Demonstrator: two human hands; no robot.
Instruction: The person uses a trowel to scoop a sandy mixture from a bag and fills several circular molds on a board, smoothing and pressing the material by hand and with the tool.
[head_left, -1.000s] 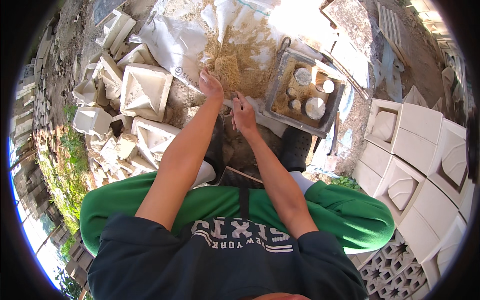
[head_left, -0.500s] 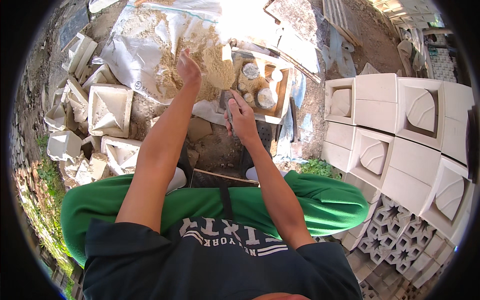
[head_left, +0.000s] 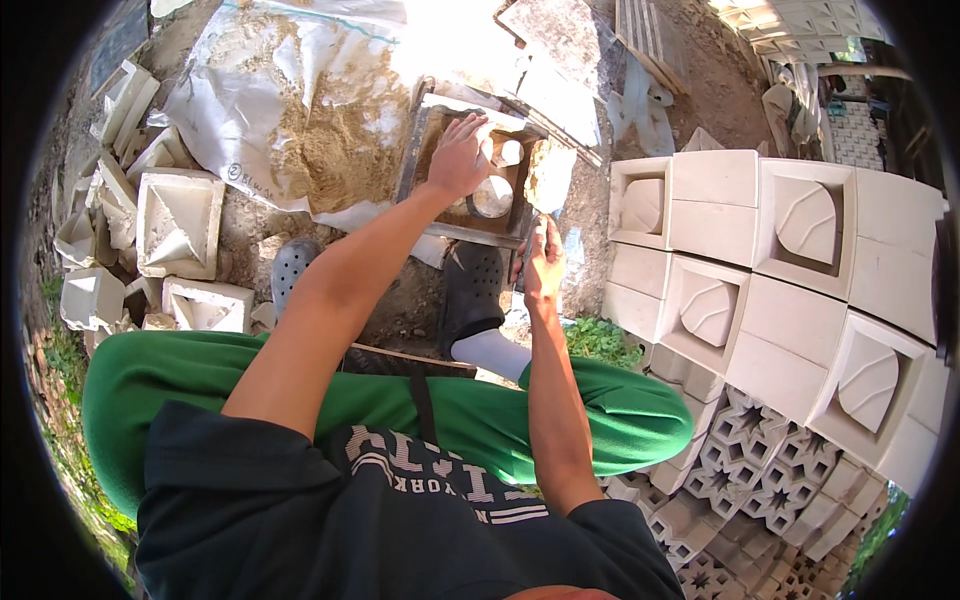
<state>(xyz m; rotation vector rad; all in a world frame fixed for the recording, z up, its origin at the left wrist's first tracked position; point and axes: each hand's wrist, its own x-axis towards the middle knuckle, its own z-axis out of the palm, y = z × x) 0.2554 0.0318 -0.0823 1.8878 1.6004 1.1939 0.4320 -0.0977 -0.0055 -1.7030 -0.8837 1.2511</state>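
My left hand (head_left: pixel 462 157), fingers straight and together, extends over the box (head_left: pixel 411 150); my right hand (head_left: pixel 545 262) grips a sand-coated trowel (head_left: pixel 546 190).

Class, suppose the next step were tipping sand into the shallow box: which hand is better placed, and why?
Probably the right hand: it grips what looks like a sand-laden trowel, close to the right edge of the shallow box. The left hand reaches over the box, open, with no tool visible.

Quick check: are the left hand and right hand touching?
Apart. The head view shows a plain gap: the large round white piece and the box's rim lie between left hand and right hand.
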